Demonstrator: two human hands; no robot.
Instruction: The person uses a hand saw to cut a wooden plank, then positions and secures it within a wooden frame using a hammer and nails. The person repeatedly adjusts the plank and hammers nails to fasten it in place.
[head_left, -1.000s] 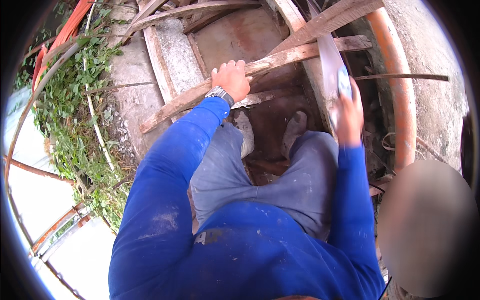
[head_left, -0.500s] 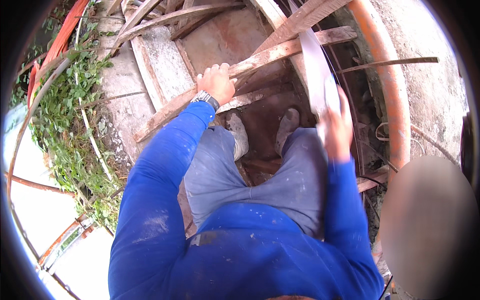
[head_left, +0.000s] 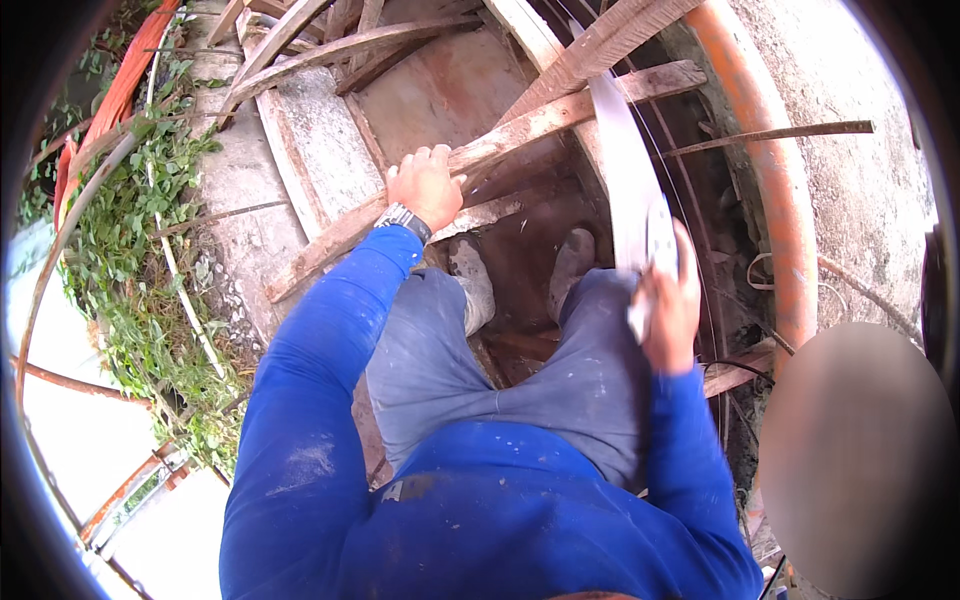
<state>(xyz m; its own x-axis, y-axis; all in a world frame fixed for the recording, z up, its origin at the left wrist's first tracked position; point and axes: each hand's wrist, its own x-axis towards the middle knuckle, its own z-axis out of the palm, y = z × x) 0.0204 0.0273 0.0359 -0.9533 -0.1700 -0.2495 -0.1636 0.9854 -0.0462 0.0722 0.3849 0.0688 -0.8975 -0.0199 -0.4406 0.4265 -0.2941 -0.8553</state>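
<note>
My left hand [head_left: 424,188], with a watch at the wrist, is closed over a long wooden board [head_left: 540,122] that slants from near left to far right. In my right hand [head_left: 674,315] is the handle of a handsaw, held near my right thigh. Its pale blade [head_left: 624,165] is smeared by motion and points away from me, crossing the board close to its far right end. The blurred blade hides whether the board has a cut there.
Another plank [head_left: 605,50] leans across the board's far side. More timber [head_left: 350,50] is piled beyond. An orange pipe [head_left: 785,220] curves along the right, crossed by a thin bar [head_left: 770,133]. Green plants [head_left: 125,250] grow at left. My booted feet [head_left: 472,285] stand below the board.
My right hand has drawn the handsaw back toward me. My left hand stays on the board, and the view has shifted slightly.
</note>
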